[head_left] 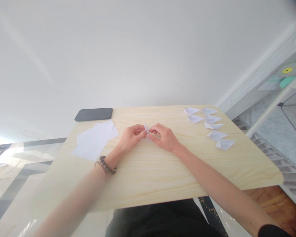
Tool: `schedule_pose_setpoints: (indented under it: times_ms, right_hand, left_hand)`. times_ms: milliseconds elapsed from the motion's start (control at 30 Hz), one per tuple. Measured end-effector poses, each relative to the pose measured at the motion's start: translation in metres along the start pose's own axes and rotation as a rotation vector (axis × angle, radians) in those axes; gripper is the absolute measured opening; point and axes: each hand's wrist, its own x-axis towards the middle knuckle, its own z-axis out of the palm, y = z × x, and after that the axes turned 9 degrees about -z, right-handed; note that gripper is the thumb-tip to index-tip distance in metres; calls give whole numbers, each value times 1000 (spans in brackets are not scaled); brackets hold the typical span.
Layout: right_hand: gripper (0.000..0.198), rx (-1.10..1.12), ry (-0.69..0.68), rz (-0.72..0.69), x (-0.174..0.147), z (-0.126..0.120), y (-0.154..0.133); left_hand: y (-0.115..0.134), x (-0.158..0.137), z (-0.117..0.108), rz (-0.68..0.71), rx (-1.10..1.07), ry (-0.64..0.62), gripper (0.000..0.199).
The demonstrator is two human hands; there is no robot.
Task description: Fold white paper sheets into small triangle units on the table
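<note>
A small folded piece of white paper [147,128] is held upright above the middle of the table, seen nearly edge-on. My left hand [132,135], with a beaded bracelet at the wrist, pinches it from the left between thumb and fingers. From the right, my right hand [164,136] grips the same paper with thumb and bent fingers near its lower part. The fingertips hide some of the paper, so its exact folded shape cannot be made out.
Loose white paper sheets [95,140] overlap at the table's left, below a dark phone [93,114]. Several folded paper pieces [217,135] lie at the right. The wooden table [153,177] meets a white wall [143,59] behind. A pale stand leg [268,110] rises beyond the right edge.
</note>
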Motion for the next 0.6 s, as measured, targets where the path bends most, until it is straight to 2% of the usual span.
schedule_pose_setpoints:
  times_ms: [167, 267, 400, 600]
  right_hand:
    - [19, 121, 41, 70, -1, 0, 6]
    - [21, 151, 51, 107, -2, 0, 7]
    - [23, 74, 25, 134, -2, 3, 3]
    - [7, -101, 30, 106, -1, 11, -3]
  left_hand:
    - [2, -2, 4, 7, 37, 3, 32]
    - [3, -3, 5, 27, 122, 70, 32]
    - [4, -5, 7, 93, 402, 201, 28]
    - [6, -6, 12, 112, 944, 352, 33]
